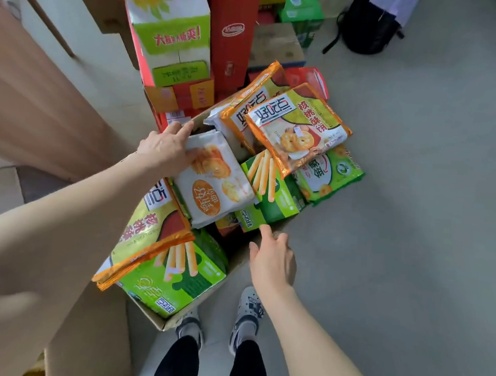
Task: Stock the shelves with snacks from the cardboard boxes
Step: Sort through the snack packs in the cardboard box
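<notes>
The left hand (166, 148) grips the white biscuit pack (216, 185), its long axis running near-to-far; the right hand (273, 262) hovers empty, fingers spread.

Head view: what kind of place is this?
Probably a shop stockroom or back area: an open cardboard box heaped with snack packs, stacked product cartons behind it, a backpack on the bare floor.
</notes>
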The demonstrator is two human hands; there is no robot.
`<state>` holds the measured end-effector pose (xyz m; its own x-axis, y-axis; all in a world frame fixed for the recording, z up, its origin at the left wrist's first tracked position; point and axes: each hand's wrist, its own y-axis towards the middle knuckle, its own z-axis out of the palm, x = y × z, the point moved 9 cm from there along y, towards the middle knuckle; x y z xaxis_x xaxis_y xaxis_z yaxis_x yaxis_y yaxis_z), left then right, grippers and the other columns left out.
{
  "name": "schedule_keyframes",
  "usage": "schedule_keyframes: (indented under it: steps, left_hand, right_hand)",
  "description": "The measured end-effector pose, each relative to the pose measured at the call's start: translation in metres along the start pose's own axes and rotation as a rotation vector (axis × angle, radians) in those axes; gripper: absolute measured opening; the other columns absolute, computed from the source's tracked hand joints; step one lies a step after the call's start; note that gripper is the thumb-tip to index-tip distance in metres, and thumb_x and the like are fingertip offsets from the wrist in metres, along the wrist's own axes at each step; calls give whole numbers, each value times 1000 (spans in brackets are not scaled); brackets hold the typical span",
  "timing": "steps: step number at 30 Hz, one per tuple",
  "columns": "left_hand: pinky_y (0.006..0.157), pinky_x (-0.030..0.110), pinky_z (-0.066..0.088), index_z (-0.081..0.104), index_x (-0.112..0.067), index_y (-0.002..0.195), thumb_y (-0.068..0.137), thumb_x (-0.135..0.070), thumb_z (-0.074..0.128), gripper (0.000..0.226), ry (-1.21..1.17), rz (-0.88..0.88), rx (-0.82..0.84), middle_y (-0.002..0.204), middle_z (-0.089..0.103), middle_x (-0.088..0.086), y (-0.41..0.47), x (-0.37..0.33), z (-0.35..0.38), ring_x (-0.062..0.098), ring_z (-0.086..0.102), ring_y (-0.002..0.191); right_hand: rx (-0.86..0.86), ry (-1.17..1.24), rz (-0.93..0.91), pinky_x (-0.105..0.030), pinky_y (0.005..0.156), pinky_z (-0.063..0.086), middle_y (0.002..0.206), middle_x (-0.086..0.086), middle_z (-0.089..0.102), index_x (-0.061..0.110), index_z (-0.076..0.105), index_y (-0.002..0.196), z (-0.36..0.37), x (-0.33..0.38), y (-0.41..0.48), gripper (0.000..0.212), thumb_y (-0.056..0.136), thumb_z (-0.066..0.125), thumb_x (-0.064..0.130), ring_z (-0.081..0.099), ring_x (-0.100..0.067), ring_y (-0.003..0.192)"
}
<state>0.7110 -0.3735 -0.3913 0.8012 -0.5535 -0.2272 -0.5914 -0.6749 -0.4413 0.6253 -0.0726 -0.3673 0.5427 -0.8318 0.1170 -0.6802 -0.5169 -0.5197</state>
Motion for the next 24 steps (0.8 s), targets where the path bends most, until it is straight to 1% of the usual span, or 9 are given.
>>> schedule_keyframes:
  steps: [2, 5, 9, 14, 16, 18, 19, 21, 24]
  left_hand:
    - [97, 49, 46, 14, -37, 153, 95, -67, 33, 69, 18, 2, 4, 152, 32, -4, 0, 2, 5, 41, 50, 112]
    - [98, 49, 45, 8, -31, 156, 92, -72, 30, 79, 18, -13, 4, 158, 28, -5, -1, 8, 8, 39, 48, 120]
    - [100, 50, 44, -4, -31, 157, 92, -73, 31, 85, -7, -51, 53, 161, 24, -4, -7, 14, 17, 37, 46, 127]
    - [100, 52, 44, -3, -24, 157, 92, -70, 34, 88, -82, -128, 119, 156, 27, 3, -49, 19, 34, 43, 46, 127]
    - [102, 49, 41, 1, -19, 158, 91, -71, 34, 91, -115, -137, 145, 155, 29, 8, -66, 19, 42, 40, 43, 132]
    - [100, 46, 41, 11, -20, 158, 94, -67, 36, 83, -167, -123, 101, 153, 37, 12, -70, 24, 38, 36, 44, 133]
    - [98, 46, 42, 19, -22, 157, 97, -60, 39, 74, -209, -104, 36, 148, 44, 14, -68, 27, 30, 37, 48, 130]
    - [94, 44, 44, 36, -25, 151, 101, -41, 47, 54, -307, -39, -102, 139, 55, 15, -63, 33, 13, 38, 53, 122]
    - [89, 42, 45, 46, -31, 145, 99, -22, 56, 47, -389, -2, -148, 128, 63, 12, -58, 42, 9, 38, 57, 115]
  right_hand:
    - [24, 104, 46, -36, 75, 46, 120, -12, 53, 24, 43, 136, 14, 3, 3, 37, 101, 53, 18, 60, -32, 102]
    - [-15, 192, 70, -35, 83, 47, 123, -12, 51, 21, 46, 139, 21, 6, 6, 55, 92, 53, -7, 58, -30, 105]
    - [-85, 219, 52, -36, 87, 46, 124, -12, 49, 19, 48, 139, 11, 8, 16, 60, 88, 52, -13, 56, -30, 107]
    - [-154, 147, 16, -37, 89, 45, 121, -13, 50, 15, 51, 141, -13, -12, 45, 60, 89, 49, -15, 55, -30, 107]
    - [-188, 140, 10, -38, 87, 44, 120, -14, 53, 16, 53, 139, -24, -20, 55, 59, 90, 45, -15, 55, -32, 107]
    - [-242, 197, 24, -34, 79, 42, 116, -12, 55, 20, 58, 131, -33, -29, 61, 53, 90, 47, -12, 57, -32, 103]
    - [-272, 251, 35, -30, 76, 40, 115, -9, 55, 22, 60, 126, -36, -33, 63, 48, 91, 49, -9, 58, -29, 99]
    - [-307, 354, 56, -25, 79, 38, 121, -5, 54, 26, 62, 124, -36, -43, 68, 42, 93, 56, -2, 58, -24, 97]
    - [-289, 409, 69, -24, 84, 38, 124, -5, 60, 31, 63, 129, -30, -54, 77, 42, 96, 56, 5, 59, -26, 108]
